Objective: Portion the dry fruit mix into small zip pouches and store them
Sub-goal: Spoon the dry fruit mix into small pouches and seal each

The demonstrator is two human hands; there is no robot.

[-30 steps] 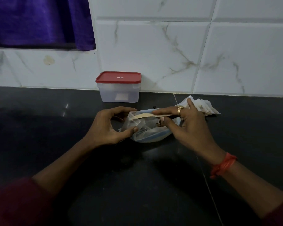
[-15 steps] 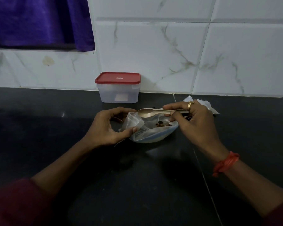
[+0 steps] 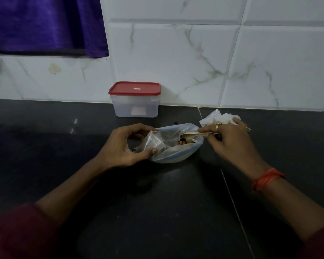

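Clear small pouch [image 3: 153, 140] pinched by L hand [image 3: 123, 146], R hand [image 3: 230, 141] gripping spoon [image 3: 189, 134] dipped in big bag [image 3: 176, 156]

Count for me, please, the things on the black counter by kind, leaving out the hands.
Red-lidded container: 1
Large bag of dry fruit mix: 1
Small pouch, held by the left hand: 1
Spoon, held by the right hand: 1
Pile of spare pouches: 1 (pouches in it uncountable)
Total: 5
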